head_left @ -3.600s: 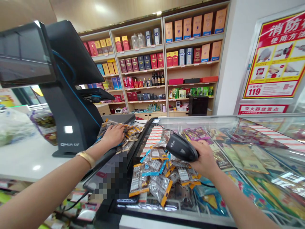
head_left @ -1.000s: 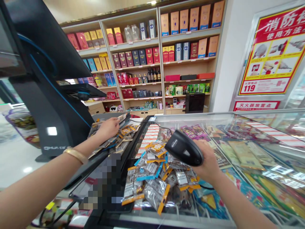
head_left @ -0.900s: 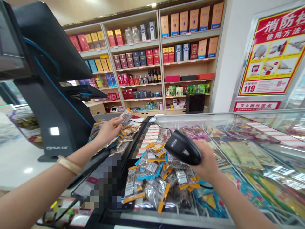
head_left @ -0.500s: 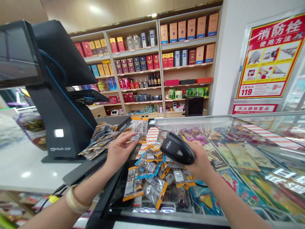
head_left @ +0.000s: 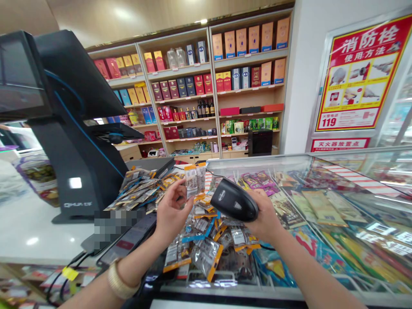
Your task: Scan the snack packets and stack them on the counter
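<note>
My left hand (head_left: 172,210) pinches a small clear snack packet (head_left: 194,182) with orange edges, held upright with its printed label showing. In my right hand (head_left: 265,214) is a black barcode scanner (head_left: 234,201), its head pointing left toward that packet, a short gap between them. Beneath both hands lies a loose heap of similar snack packets (head_left: 206,253), some edged in blue and some in orange, on the glass counter. A second pile of snack packets (head_left: 138,191) lies left of my left hand, by the register stand.
A black point-of-sale terminal (head_left: 77,141) stands on the white counter (head_left: 28,227) at left. A phone-like dark device (head_left: 128,240) lies under my left forearm. Bagged goods (head_left: 322,206) show under the glass case at right. Shelves of boxes (head_left: 183,86) line the back wall.
My left hand has moved right, bringing the packet closer to the scanner. The dark device beneath my left forearm shows more. My right hand keeps the scanner in nearly the same place.
</note>
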